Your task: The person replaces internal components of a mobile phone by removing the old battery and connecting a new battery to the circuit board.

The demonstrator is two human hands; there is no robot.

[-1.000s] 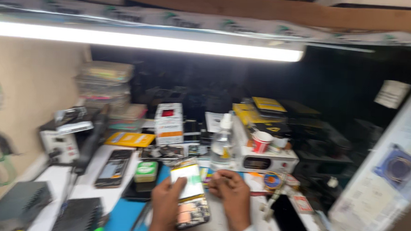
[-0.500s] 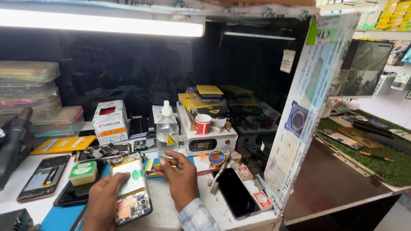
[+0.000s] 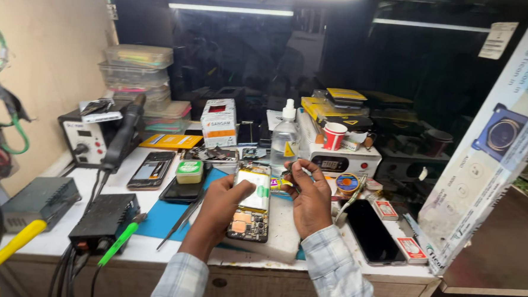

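Two hands at centre of head view, over white pad (image 3: 284, 235) on bench (image 3: 58, 240): left hand (image 3: 223, 203) closed round edge of opened phone (image 3: 250, 210), back cover off, battery and circuit board exposed, phone lying on pad w/ top end lifted slightly; right hand (image 3: 310, 198) just beside phone's rt edge, fingertips pinched shut on small thin item, too small to identify. Nearby: tweezers (image 3: 181, 220) on blue mat (image 3: 163, 212) to left, clear dropper bottle (image 3: 285, 140) behind hands, dark phone (image 3: 370, 230) face-up to right, green-lidded tub (image 3: 189, 171) and soldering station (image 3: 86, 138) further left.
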